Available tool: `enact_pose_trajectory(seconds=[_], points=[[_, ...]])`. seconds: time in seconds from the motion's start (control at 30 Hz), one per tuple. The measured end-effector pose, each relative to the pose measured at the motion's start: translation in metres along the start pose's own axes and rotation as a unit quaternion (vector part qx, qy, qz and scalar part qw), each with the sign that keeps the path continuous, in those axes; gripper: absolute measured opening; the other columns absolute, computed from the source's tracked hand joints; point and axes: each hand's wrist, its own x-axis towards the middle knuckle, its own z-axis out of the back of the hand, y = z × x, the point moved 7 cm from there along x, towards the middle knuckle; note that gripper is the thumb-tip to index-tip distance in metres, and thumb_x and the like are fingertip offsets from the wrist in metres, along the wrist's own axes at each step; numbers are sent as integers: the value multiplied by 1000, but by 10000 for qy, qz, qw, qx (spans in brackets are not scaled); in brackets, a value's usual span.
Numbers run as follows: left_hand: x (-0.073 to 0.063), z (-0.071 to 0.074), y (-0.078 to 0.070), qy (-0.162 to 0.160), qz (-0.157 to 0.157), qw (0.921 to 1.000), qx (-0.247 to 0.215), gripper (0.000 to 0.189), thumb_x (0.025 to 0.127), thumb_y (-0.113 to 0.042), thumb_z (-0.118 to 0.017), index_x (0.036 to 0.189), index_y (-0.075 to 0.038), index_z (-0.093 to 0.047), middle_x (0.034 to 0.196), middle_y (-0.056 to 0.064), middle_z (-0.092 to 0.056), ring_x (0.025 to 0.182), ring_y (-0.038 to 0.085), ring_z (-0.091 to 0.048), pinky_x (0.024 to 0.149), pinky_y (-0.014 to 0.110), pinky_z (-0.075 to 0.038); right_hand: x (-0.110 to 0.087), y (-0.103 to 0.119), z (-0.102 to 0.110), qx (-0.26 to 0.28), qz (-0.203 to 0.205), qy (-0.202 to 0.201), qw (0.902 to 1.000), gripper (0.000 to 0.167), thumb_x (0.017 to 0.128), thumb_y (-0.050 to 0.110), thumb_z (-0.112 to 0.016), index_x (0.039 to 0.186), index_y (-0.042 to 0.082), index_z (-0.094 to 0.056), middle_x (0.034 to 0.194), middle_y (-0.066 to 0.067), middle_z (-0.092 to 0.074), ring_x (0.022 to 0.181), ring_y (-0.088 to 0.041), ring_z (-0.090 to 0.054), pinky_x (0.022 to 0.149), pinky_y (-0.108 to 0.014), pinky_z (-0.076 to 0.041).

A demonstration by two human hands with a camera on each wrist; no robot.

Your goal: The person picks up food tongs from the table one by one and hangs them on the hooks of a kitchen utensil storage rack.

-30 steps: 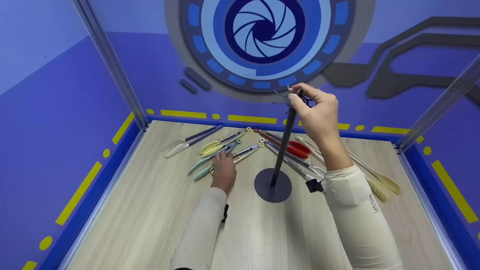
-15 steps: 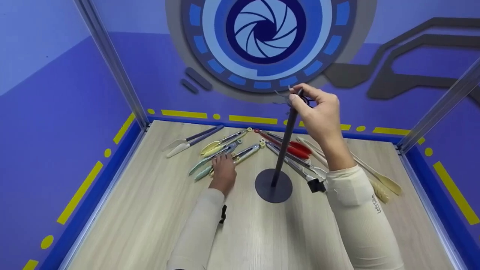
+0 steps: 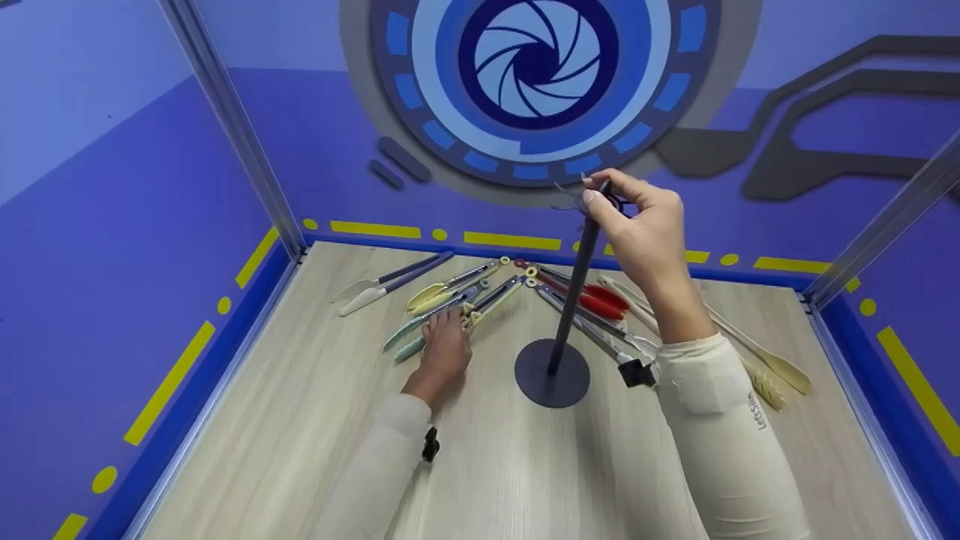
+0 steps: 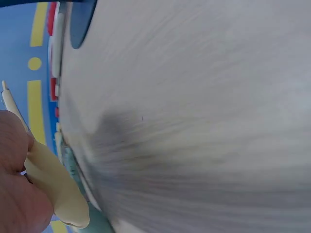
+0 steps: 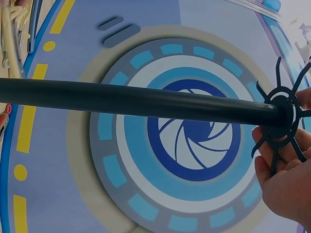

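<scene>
My left hand (image 3: 447,346) grips a pair of pale yellow tongs (image 3: 495,301) among the utensils left of the stand. In the left wrist view the fingers wrap the tongs (image 4: 60,191), whose rounded cream head sticks out past them; they seem slightly off the table. Light green tongs (image 3: 411,330) lie just beyond this hand. My right hand (image 3: 649,229) pinches the top of a black upright stand (image 3: 576,289) with a round base. In the right wrist view a ring of curved hooks (image 5: 281,116) circles the pole's top, with fingers behind it.
Yellow-headed tongs (image 3: 429,296) and a purple-handled pair (image 3: 397,281) lie left. Red tongs (image 3: 602,302), white-headed tongs (image 3: 637,343) and cream utensils (image 3: 787,369) lie right, some behind the right arm. Blue walls (image 3: 259,187) with metal posts enclose the wooden table (image 3: 262,420).
My left forearm has swung a little left, and the yellow tongs in the hand have shifted and appear slightly raised. The right hand stays on the stand's top. The head view has drifted slightly.
</scene>
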Motion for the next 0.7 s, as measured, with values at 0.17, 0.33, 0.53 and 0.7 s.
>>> enact_pose_trajectory(seconds=[0.17,0.33,0.53,0.7], points=[[-17,13,-9,-230,-201,9994,-151,40,106,-12,-62,144,1,-55,137,22,-61,134,41,-52,105,56,-40,1,0,1,36,-6,16,10000,18,101,28,-74,112,16,-81,112,-8,-75,93,-19,-73,79,-25,-64],[-35,30,-19,-542,-439,9968,-402,38,107,-10,-61,142,2,-54,132,21,-61,132,40,-51,103,55,-39,2,-2,1,87,-26,-20,10000,17,100,26,-74,112,16,-81,114,-7,-77,92,-19,-74,79,-25,-64],[-53,47,-28,-800,-625,9918,-779,34,107,-9,-59,139,0,-53,127,17,-59,127,35,-51,99,50,-37,3,-3,2,84,9,-24,10000,16,100,25,-75,110,16,-82,111,-7,-79,100,-18,-70,82,-25,-62],[-60,59,-34,-898,-706,9869,-1137,35,109,-13,-56,142,0,-52,130,17,-59,126,34,-50,101,50,-37,3,-2,1,57,13,-27,10000,16,100,27,-75,110,16,-82,109,-5,-78,104,-18,-67,83,-26,-59]])
